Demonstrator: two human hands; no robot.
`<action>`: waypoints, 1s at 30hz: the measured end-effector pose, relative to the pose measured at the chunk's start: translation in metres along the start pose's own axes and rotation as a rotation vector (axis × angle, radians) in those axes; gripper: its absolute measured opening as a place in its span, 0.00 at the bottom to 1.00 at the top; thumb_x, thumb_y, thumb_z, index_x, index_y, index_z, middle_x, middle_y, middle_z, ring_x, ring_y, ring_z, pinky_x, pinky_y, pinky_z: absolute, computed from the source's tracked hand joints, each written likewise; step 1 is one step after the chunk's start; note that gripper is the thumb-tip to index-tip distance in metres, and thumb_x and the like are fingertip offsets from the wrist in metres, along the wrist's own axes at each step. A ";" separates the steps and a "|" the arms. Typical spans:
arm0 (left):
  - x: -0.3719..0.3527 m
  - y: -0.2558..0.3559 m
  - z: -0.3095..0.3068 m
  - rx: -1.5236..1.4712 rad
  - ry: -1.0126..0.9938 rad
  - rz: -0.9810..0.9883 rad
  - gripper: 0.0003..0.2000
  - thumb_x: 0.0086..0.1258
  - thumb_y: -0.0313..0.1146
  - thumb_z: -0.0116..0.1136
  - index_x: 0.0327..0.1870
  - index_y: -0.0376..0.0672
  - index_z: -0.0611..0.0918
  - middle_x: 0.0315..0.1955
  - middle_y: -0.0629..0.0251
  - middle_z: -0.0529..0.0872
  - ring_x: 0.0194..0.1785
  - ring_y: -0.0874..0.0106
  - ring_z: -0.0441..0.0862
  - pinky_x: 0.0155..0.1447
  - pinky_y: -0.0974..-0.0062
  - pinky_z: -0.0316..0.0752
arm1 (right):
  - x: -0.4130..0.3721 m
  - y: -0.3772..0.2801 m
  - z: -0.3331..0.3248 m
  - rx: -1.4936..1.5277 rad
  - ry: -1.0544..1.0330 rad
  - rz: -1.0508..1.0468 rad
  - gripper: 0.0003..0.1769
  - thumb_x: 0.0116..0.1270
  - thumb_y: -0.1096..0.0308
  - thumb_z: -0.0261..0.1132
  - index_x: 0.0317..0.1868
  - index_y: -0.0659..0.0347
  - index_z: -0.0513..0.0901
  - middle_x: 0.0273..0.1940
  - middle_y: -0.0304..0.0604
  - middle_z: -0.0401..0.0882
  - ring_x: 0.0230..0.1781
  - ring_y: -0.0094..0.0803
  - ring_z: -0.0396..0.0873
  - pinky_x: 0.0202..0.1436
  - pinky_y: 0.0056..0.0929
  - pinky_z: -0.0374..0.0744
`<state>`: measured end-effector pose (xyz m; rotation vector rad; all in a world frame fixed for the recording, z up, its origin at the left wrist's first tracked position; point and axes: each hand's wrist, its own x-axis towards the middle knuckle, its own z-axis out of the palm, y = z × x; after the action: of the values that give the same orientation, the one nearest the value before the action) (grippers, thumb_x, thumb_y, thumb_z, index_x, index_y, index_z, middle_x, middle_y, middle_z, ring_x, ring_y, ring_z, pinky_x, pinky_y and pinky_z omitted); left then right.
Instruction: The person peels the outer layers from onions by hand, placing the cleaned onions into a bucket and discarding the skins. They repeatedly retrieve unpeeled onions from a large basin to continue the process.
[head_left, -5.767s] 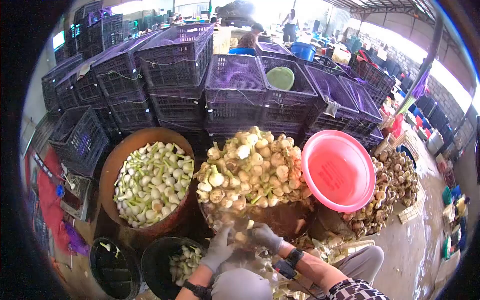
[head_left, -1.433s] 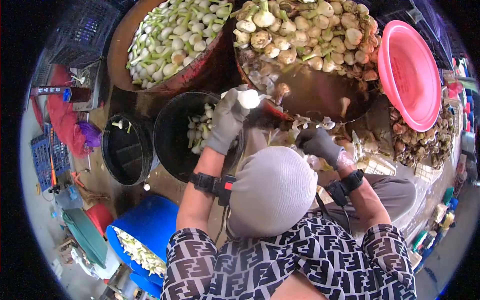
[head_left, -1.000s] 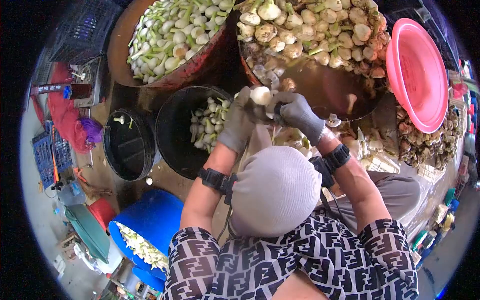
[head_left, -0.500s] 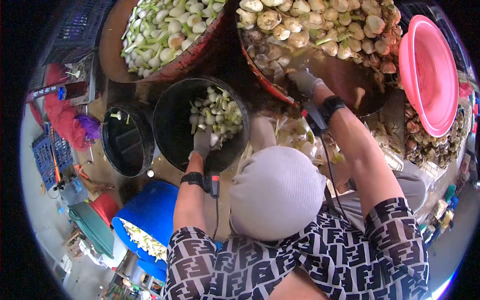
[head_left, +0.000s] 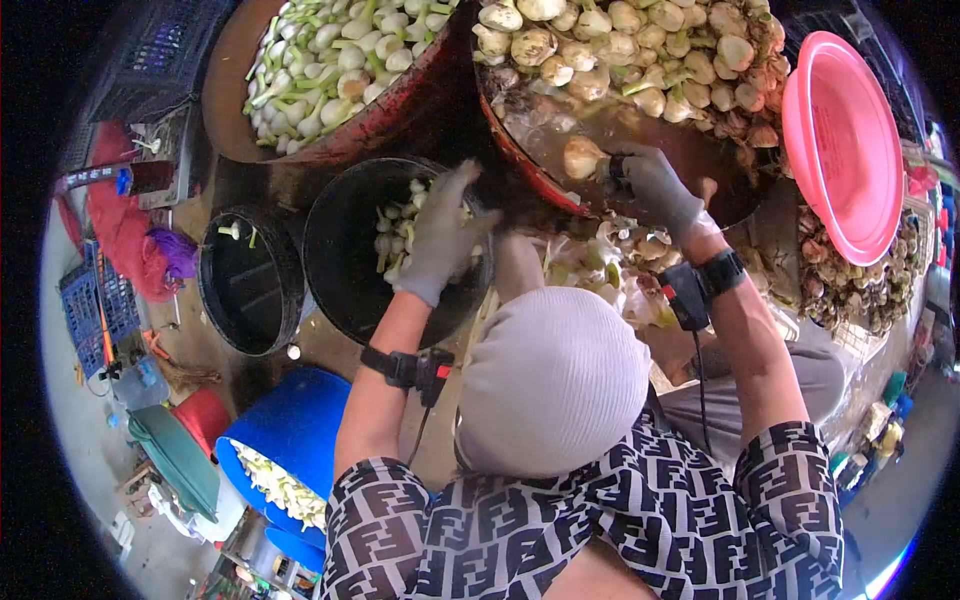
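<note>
My right hand (head_left: 655, 190), in a grey glove, is closed over the water at the near side of the red-rimmed basin (head_left: 535, 175). A brownish garlic bulb (head_left: 582, 158) sits at its fingertips, and a small dark piece shows by the fingers. My left hand (head_left: 445, 235), gloved too, is raised above the black bucket (head_left: 335, 290) with its fingers spread and nothing in them. Below it, partly hidden, lie whitish garlic bulbs (head_left: 392, 235) in the bucket. Unpeeled bulbs (head_left: 640, 45) are heaped at the basin's far side.
Cleaned bulbs with green stems (head_left: 340, 60) fill a large tub at the back left. A pink basin (head_left: 850, 150) leans at the right. Peelings (head_left: 610, 265) lie before me. At the left stand a smaller black tub (head_left: 250, 285) and a blue barrel (head_left: 290, 420).
My left hand has risen out of the bucket, moving right and opening its fingers. My right hand has come up from the water with a garlic bulb at its fingertips.
</note>
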<state>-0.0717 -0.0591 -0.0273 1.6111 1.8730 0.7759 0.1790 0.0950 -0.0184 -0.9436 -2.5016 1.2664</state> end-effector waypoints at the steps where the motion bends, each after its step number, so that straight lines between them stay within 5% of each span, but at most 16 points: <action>1: 0.019 0.027 -0.004 0.005 0.055 0.180 0.34 0.46 0.30 0.67 0.59 0.41 0.67 0.54 0.52 0.70 0.61 0.57 0.65 0.61 0.69 0.63 | -0.002 -0.015 -0.001 0.367 0.041 0.199 0.12 0.46 0.71 0.65 0.33 0.64 0.78 0.33 0.48 0.76 0.35 0.43 0.76 0.41 0.31 0.75; 3: 0.038 0.066 -0.002 -0.045 0.091 0.309 0.36 0.46 0.29 0.68 0.60 0.45 0.66 0.54 0.54 0.70 0.61 0.59 0.64 0.63 0.70 0.61 | -0.005 -0.036 -0.002 0.690 0.083 0.354 0.11 0.52 0.69 0.63 0.35 0.65 0.78 0.32 0.43 0.76 0.33 0.35 0.76 0.38 0.26 0.75; 5: 0.050 0.073 0.010 -0.161 -0.035 0.360 0.36 0.45 0.30 0.69 0.60 0.44 0.66 0.54 0.55 0.70 0.61 0.59 0.66 0.63 0.70 0.62 | -0.008 -0.050 -0.002 0.602 0.078 0.272 0.11 0.62 0.66 0.59 0.38 0.66 0.78 0.31 0.36 0.76 0.29 0.24 0.74 0.32 0.19 0.75; 8: 0.051 0.075 0.019 -0.211 -0.027 0.301 0.35 0.44 0.37 0.71 0.56 0.42 0.68 0.52 0.55 0.72 0.58 0.60 0.69 0.61 0.70 0.64 | -0.019 -0.062 0.002 1.320 0.162 0.436 0.13 0.63 0.63 0.60 0.41 0.64 0.77 0.33 0.36 0.76 0.32 0.23 0.74 0.33 0.18 0.74; 13: 0.039 0.081 0.025 -0.207 0.002 0.193 0.36 0.42 0.43 0.72 0.53 0.38 0.70 0.49 0.53 0.74 0.54 0.60 0.72 0.58 0.69 0.66 | -0.016 -0.071 0.032 1.137 0.414 0.546 0.13 0.58 0.65 0.64 0.39 0.65 0.78 0.33 0.39 0.77 0.29 0.24 0.76 0.32 0.21 0.76; 30: 0.029 0.076 0.030 -0.611 -0.171 -0.132 0.29 0.49 0.40 0.69 0.50 0.37 0.73 0.43 0.59 0.80 0.46 0.72 0.76 0.52 0.76 0.70 | -0.018 -0.064 0.031 1.013 0.287 0.630 0.10 0.56 0.72 0.61 0.37 0.68 0.79 0.28 0.40 0.78 0.22 0.24 0.75 0.23 0.22 0.75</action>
<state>-0.0024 -0.0197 0.0064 1.1168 1.4157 0.9950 0.1504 0.0358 0.0145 -1.4508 -1.0543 2.0346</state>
